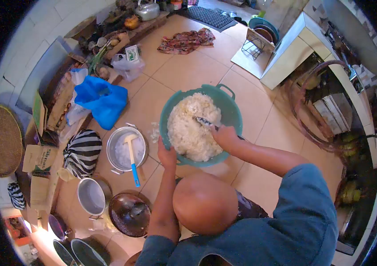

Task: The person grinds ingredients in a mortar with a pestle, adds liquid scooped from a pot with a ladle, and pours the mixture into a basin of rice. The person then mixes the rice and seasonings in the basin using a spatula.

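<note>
A large green plastic basin (234, 114) with side handles stands on the tiled floor in front of me. It holds a big heap of cooked white rice (193, 135). My right hand (227, 138) is closed round a metal serving spoon (203, 120), whose head rests in the upper right part of the rice; its exact shape is partly hidden. My left hand (167, 154) grips the basin's rim at the lower left, thumb side up, fingers partly hidden. Just left of the basin, some spilled white bits (154, 132) lie on the tiles.
At left stand a metal pot (114, 165) with a blue-handled spatula (131, 156), another pot (91, 195) and a dark wok-like pan (130, 214). A blue plastic bag (102, 99) and striped bundle (82, 153) lie beyond. A crumpled cloth (186, 41) is ahead; a tiled counter (288, 48) bounds the right.
</note>
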